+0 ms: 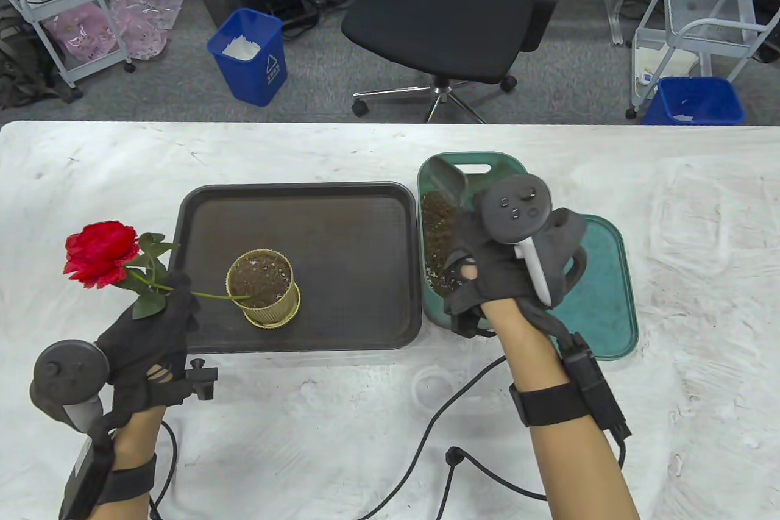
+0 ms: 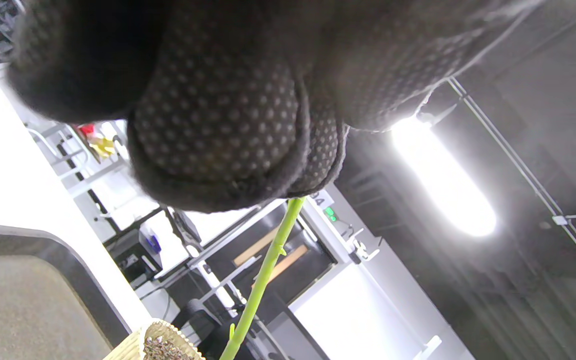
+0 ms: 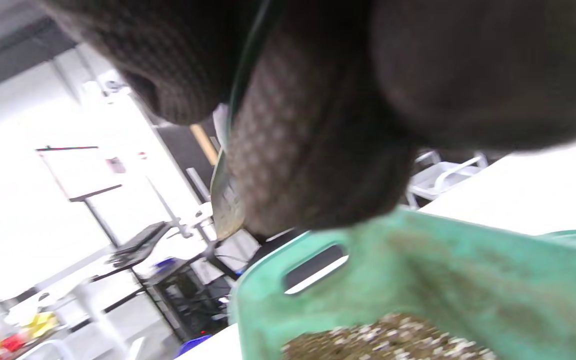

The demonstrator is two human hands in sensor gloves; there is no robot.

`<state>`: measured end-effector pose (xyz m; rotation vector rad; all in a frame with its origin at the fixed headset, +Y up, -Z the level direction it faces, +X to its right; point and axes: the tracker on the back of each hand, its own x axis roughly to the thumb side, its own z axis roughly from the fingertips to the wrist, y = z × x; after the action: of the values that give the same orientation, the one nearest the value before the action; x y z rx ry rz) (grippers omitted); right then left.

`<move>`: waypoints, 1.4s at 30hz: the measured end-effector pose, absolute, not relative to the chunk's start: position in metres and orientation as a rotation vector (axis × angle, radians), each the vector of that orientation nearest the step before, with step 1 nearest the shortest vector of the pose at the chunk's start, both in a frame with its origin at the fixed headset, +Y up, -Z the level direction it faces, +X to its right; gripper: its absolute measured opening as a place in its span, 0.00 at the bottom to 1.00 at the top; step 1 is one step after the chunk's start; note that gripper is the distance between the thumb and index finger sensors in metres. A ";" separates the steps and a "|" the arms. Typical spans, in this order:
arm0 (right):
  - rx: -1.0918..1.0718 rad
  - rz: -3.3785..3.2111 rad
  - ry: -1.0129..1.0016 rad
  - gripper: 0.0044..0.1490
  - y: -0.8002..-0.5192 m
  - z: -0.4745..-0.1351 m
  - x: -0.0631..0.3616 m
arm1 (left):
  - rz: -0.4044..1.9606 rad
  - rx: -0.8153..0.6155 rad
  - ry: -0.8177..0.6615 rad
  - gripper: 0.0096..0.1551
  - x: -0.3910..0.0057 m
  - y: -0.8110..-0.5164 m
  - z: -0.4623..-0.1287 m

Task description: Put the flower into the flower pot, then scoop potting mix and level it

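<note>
L hand (image 1: 159,331) pinches rose (image 1: 100,253) stem, tip in pot (image 1: 263,287) on tray (image 1: 298,203). At 3 o'clock, R hand (image 1: 493,276) grips scoop (image 1: 448,181) in bin (image 1: 439,300). Step: planting. Next: upright stem, then scoop mix (image 1: 439,227).

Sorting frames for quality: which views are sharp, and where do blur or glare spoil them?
Table view: evenly lit and sharp, the flower and flower pot crisp. Left wrist view: glove out of focus, ceiling light glaring, stem sharp. Right wrist view: blurred throughout, background blown out white, green basin soft.
</note>
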<state>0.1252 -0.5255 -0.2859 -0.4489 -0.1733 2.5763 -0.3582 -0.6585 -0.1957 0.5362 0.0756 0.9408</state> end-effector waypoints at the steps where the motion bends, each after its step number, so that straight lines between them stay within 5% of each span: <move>1: -0.493 2.576 -0.157 0.33 -0.527 -0.291 0.135 | 0.939 0.537 0.075 0.22 -0.358 -0.659 -0.196; 9: -0.670 2.613 0.113 0.32 -0.560 -0.333 0.164 | 0.923 0.543 0.083 0.22 -0.360 -0.659 -0.196; 15: -0.711 2.651 0.391 0.33 -0.595 -0.372 0.149 | 0.926 0.544 0.099 0.22 -0.361 -0.659 -0.196; 23: -0.751 2.730 0.503 0.33 -0.631 -0.403 0.129 | 0.920 0.547 0.109 0.22 -0.362 -0.659 -0.196; 42: -0.566 2.197 0.847 0.35 -0.660 -0.397 0.143 | 0.913 0.549 0.102 0.22 -0.362 -0.659 -0.196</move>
<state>0.1425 -0.6595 -0.3972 -0.5661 0.8470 2.1969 -0.3621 -0.6587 -0.1959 0.5486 0.1023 0.9131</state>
